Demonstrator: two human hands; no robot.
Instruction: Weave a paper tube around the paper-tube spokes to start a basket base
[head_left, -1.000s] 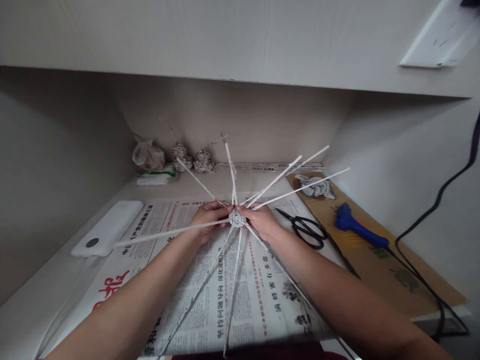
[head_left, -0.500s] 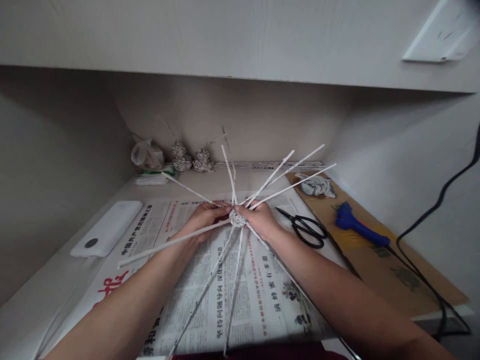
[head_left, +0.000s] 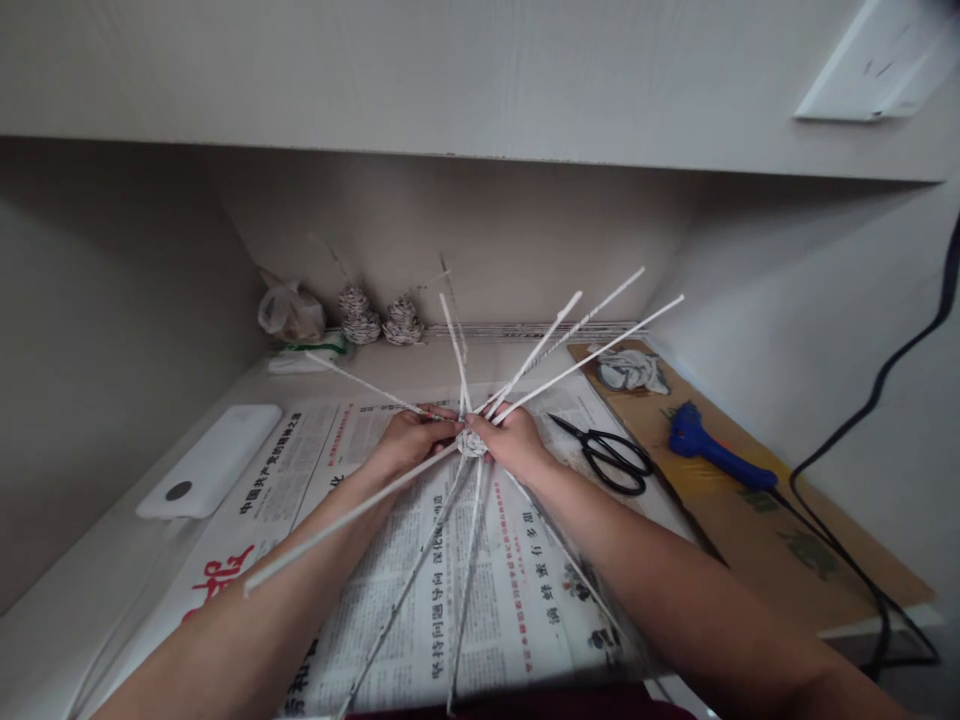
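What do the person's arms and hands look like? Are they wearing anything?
The left arm and right arm show no sleeves. The left hand and right hand wear no gloves, and no watch or bracelet shows. Dark red cloth, maybe clothing, peeks in below.

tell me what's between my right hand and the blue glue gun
From the right hand outward, the head view shows newspaper, the black scissors, then a strip of cardboard before the blue glue gun.
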